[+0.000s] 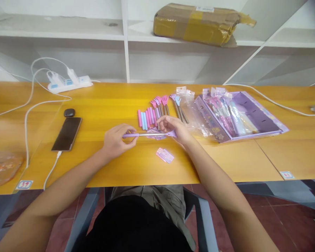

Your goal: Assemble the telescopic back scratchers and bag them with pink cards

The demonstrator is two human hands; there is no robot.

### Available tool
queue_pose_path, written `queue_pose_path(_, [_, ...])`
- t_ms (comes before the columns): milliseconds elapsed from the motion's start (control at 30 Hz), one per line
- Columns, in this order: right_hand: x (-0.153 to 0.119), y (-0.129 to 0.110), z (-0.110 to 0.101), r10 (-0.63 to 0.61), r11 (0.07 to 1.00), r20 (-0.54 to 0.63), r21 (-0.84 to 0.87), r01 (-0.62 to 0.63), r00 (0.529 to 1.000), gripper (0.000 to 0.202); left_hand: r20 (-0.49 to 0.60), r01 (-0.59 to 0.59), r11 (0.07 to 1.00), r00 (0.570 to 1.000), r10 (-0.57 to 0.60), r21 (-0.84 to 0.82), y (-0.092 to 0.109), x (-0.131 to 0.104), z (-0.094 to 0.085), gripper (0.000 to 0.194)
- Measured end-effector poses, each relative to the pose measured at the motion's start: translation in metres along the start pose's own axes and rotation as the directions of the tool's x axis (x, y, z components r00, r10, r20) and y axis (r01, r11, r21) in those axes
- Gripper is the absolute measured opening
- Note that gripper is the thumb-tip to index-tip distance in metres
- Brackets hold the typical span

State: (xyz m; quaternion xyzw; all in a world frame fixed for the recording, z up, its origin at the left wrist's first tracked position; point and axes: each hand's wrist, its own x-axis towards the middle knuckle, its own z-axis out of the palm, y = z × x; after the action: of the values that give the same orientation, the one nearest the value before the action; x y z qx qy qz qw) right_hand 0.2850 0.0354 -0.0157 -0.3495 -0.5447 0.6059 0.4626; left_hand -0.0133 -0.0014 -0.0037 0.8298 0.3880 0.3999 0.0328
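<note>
My left hand [118, 140] pinches the purple handle of a back scratcher [152, 134] with a metal rod. Around its purple claw end, my right hand [175, 128] is closed. The scratcher lies level between both hands, above the wooden table [94, 168]. Just behind it stands a row of pink, blue and purple handle tubes [148, 118]. Several metal rods with pink, purple and blue claws [165, 101] lie beyond my right hand. Small printed cards [165, 155] rest nearer to me, and more printed pieces show partly under the scratcher.
A purple box [262, 112] with wrapped scratchers is at the right, beside clear plastic bags [193, 108]. At the left are a phone [67, 134], a black case [69, 112], a power strip [70, 84] and cables. A taped carton [194, 24] sits on the shelf.
</note>
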Motion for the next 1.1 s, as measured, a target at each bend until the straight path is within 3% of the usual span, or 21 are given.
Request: queue_pose_path(1100, [-0.001,0.014,0.018,0.009,0.997,0.032,-0.073,-0.007,0.999,0.046,0.022,0.045,0.995,0.999,-0.044,-0.09,0.008,-0.01,0.014,0.016])
